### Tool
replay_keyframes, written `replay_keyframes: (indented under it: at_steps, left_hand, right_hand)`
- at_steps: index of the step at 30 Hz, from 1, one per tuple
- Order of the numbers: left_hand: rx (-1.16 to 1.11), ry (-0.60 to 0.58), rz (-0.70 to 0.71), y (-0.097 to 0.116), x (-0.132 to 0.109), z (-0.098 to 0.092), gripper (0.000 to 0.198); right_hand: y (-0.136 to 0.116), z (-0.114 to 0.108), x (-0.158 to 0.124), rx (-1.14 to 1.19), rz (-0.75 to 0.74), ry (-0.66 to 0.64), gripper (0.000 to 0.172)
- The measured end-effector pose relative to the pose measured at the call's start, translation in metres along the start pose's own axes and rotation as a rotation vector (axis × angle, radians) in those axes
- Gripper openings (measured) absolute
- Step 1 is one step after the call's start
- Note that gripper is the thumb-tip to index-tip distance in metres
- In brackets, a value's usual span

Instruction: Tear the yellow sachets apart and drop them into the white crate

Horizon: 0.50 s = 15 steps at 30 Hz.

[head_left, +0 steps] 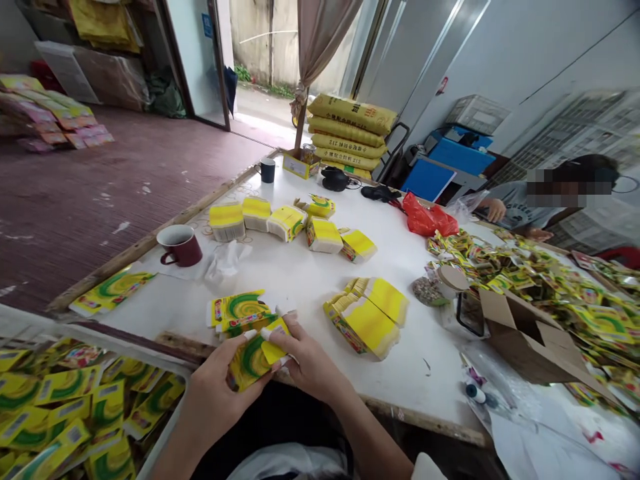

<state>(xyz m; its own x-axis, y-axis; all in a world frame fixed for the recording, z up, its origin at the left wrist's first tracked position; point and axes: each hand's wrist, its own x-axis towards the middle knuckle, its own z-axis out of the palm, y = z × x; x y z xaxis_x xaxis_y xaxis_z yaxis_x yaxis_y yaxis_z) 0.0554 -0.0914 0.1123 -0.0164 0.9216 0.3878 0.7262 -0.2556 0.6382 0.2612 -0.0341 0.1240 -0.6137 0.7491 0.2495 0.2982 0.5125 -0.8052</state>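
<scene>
Near the table's front edge, my left hand (217, 380) is closed round a yellow-and-green printed carton (246, 365). My right hand (313, 357) pinches a small plain yellow piece (275, 343) at the carton's right end; whether it is a flap or a separate card I cannot tell. White coverings show on some fingertips. Just beyond my hands lies a small pile of flat printed cartons (237, 308). To the right sits a block of stacked yellow cards or packets (373, 317). Farther back, several smaller yellow stacks (323, 235) stand in a curved row.
A crate of filled-looking yellow cartons (55, 407) stands at lower left. A maroon mug (180, 245) and crumpled tissue (227, 261) are on the left. At right are an open cardboard box (530, 333), a large packet heap (595, 307), a red bag (427, 217) and another person (530, 200).
</scene>
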Motion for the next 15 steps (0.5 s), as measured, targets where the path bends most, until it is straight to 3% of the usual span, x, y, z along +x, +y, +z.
replay_keyframes:
  at_steps: [2,5,8,12,15]
  left_hand:
    - [-0.037,-0.044,-0.002,-0.005,0.000,-0.004,0.051]
    - [-0.072,-0.071,0.019,-0.008,0.004,-0.004,0.053]
    - [-0.013,-0.049,0.090,-0.007,0.010,-0.003,0.051]
    - [0.055,-0.031,0.082,-0.014,0.005,-0.009,0.046]
    - [0.052,-0.005,-0.027,-0.027,-0.010,-0.025,0.056]
  right_hand:
    - [-0.004,-0.012,0.004,-0.017,0.000,-0.065,0.033]
    - [-0.007,-0.027,0.008,-0.003,-0.026,-0.147,0.029]
    - [-0.006,-0.021,0.008,0.042,-0.006,-0.064,0.030]
    - [0.001,0.007,0.007,0.162,0.084,0.101,0.062]
    - [0.003,0.016,0.016,0.238,0.067,0.038,0.090]
